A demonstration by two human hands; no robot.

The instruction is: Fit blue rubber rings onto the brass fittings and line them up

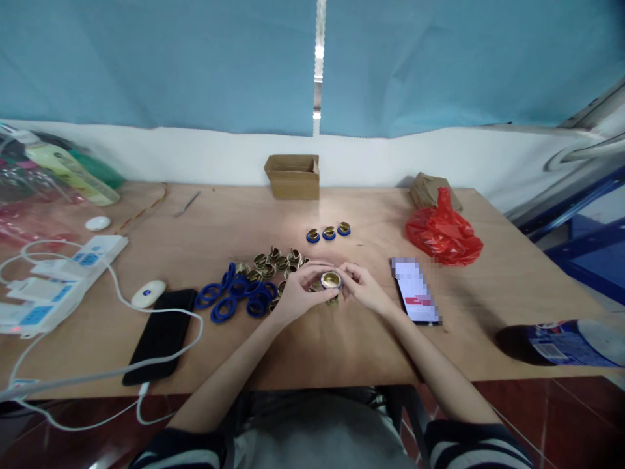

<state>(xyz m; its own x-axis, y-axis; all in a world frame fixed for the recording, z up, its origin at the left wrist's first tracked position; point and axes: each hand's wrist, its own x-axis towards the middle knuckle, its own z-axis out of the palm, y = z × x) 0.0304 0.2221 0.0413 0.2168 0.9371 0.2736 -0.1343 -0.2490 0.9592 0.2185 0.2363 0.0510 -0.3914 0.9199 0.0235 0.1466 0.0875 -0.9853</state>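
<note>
- So the left hand was around the middle of the frame, thumb below and fingers above, holding a round gold cup with blue around its rim, open side facing up.
- Right hand came in from the other side, fingers bunched narrow at the cup's right edge. Contact was partly hidden, so I couldn't tell if it really had a grip.
- Loose brass pieces sat in a messy heap just left of the hands, some partly covered by the left one.
- Blue rings were piled up left of that, a few overlapping, right next to the brass.
- Three blue-and-gold pieces stood in a neat little row above the hands, apart from the heap.
- All of it was on a wooden counter.
- Right side of the frame: a lit phone near the right hand, a red plastic bag above it, plus a dark drink bottle lying on its side at lower right.
- Lower left had a black phone and a white power strip with cables; a small cardboard box sat at upper middle.
</note>
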